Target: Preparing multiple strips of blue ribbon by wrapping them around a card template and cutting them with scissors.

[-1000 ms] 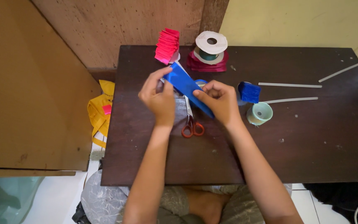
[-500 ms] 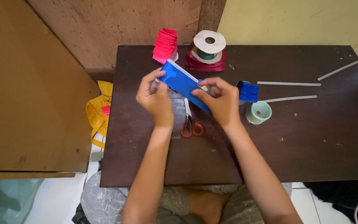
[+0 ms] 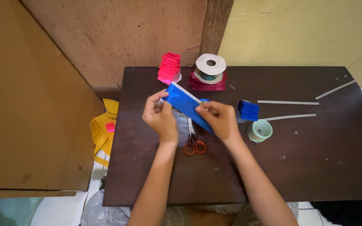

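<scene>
Blue strip [image 3: 186, 104] tilted slightly flatter than before (glossy, white-edged), both hands' grip.

Blades of the orange-handled scissors [image 3: 194, 144] mostly hidden under the blue folded paper [image 3: 187, 105] and the right hand [image 3: 218, 121], near the middle of the table [image 3: 315, 167]. Lower end of the paper covered by that hand; upper corner pinched under the left hand [image 3: 160, 118]. Pale round thing [image 3: 175, 78] behind the red paper stack [image 3: 169, 68] at the far edge, too hidden to identify. Table's near right corner cut off by the frame.
</scene>
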